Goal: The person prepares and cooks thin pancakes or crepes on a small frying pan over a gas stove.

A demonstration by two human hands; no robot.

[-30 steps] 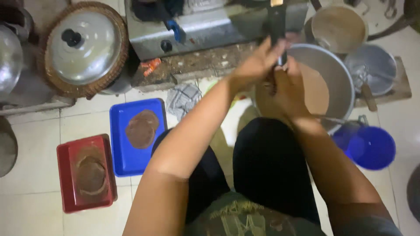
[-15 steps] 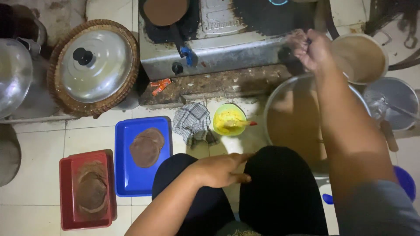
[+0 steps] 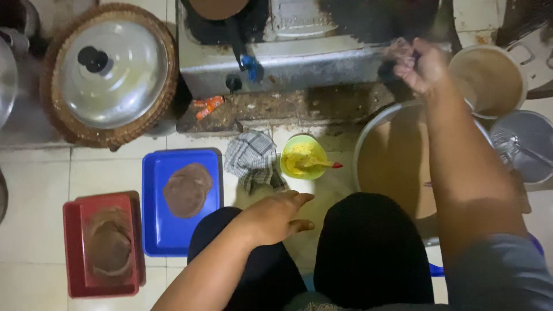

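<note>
My right hand (image 3: pixel 420 66) reaches forward to the right end of the metal gas stove (image 3: pixel 299 63). Its fingers are curled around a dark knob (image 3: pixel 389 70) on the stove's front, though the view there is blurred. My left hand (image 3: pixel 273 216) rests flat on my left knee with its fingers slightly apart, holding nothing. Under my right forearm stands a wide metal basin (image 3: pixel 368 132) of brown batter. A dark pan (image 3: pixel 219 8) with a black handle sits on the left burner.
A blue tray (image 3: pixel 167 236) with a brown flat cake (image 3: pixel 187 190) and a red tray (image 3: pixel 75 247) with another lie on the tiled floor at left. Nearby are a checked cloth (image 3: pixel 250 158), a yellow-green bowl (image 3: pixel 302 158), a lidded pot (image 3: pixel 109 72), a batter bucket (image 3: pixel 489 78) and a metal bowl (image 3: pixel 527 144).
Both hands were together over the basin holding a dark handle. My left hand has dropped to my knee and my right hand has moved to the stove's right end.
</note>
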